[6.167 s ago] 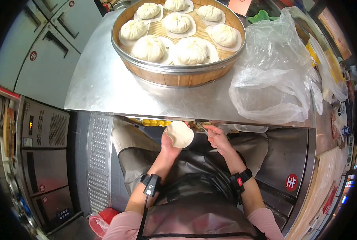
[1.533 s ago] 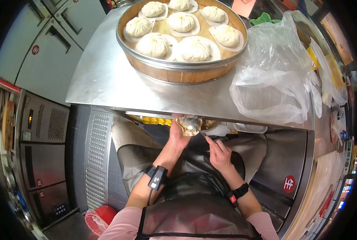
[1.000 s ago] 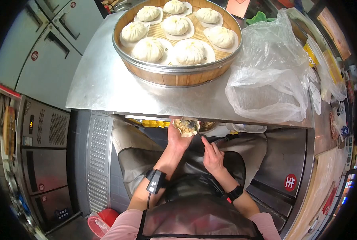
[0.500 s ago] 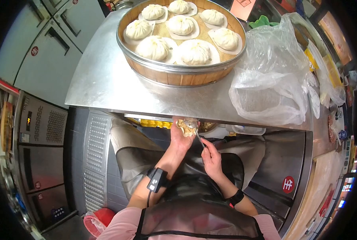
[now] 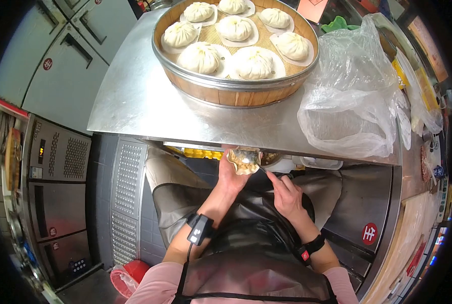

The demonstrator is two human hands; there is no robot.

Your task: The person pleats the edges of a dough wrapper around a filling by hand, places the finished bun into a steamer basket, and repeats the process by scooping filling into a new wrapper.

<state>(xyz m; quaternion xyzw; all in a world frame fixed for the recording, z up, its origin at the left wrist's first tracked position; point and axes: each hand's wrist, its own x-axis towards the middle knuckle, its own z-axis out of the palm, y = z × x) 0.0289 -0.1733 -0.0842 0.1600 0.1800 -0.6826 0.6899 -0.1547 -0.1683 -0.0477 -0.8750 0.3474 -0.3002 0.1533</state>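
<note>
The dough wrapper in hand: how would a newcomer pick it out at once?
Find the steel table bearing the round steamer. At the table's near edge, the left hand cups the dough wrapper. Unlike the closed buns in the steamer, it gapes open, showing chunky filling.

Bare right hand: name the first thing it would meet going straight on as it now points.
Likely the pale, wavy-edged dough wrapper with chunky filling, cupped in the bare left hand; the shiny metal utensil in the right hand overlaps it; depth is unclear.
</note>
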